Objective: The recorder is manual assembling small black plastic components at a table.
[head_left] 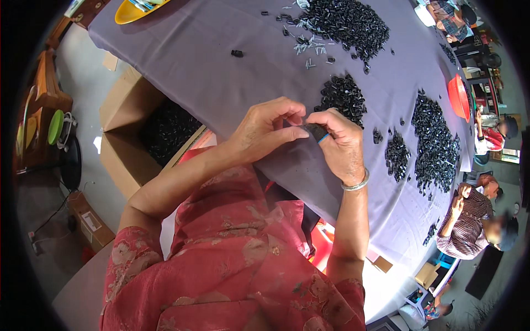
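Your left hand and right hand meet above a grey-purple cloth, fingers curled and thumbs drawn inward; whether anything is pinched between them you cannot tell from here. A dark, blue-edged cover wraps your right thumb, and a silver-coloured bangle circles that wrist. Just beyond your right fingers lies a heap of small, glossy black pieces. Farther ahead of your fingertips spreads a larger black heap, with slim silvery pins at its near left edge. Left of your fingers, beside the cloth, an open brown cardboard box holds more black pieces.
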A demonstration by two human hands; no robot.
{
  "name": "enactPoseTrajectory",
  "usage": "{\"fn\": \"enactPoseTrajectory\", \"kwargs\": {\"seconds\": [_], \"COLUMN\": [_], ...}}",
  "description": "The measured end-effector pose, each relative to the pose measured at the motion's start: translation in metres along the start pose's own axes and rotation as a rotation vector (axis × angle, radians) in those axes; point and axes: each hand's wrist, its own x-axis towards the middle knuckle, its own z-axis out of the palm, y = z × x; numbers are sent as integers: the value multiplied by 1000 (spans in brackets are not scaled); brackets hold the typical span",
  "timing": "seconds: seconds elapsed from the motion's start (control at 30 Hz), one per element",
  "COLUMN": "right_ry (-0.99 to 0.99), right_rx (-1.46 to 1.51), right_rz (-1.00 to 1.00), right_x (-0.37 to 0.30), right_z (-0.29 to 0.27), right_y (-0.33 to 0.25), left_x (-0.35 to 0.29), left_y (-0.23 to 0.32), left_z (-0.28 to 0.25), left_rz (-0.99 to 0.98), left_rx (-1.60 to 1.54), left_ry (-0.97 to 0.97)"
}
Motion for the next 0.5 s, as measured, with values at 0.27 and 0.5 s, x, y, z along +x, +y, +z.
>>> {"fn": "enactPoseTrajectory", "kwargs": {"seconds": [0.27,0.5], "right_ry": [-32,-149], "right_rx": [50,66], "right_rz": [65,102], "right_x": [-3,21], "right_z": [7,-6], "right_y": [-4,1], "left_x": [-1,1], "left_y": [-12,-13], "left_z": [5,1], "left_rz": [26,96], "left_rx": [-63,74], "left_ry": [77,156]}}
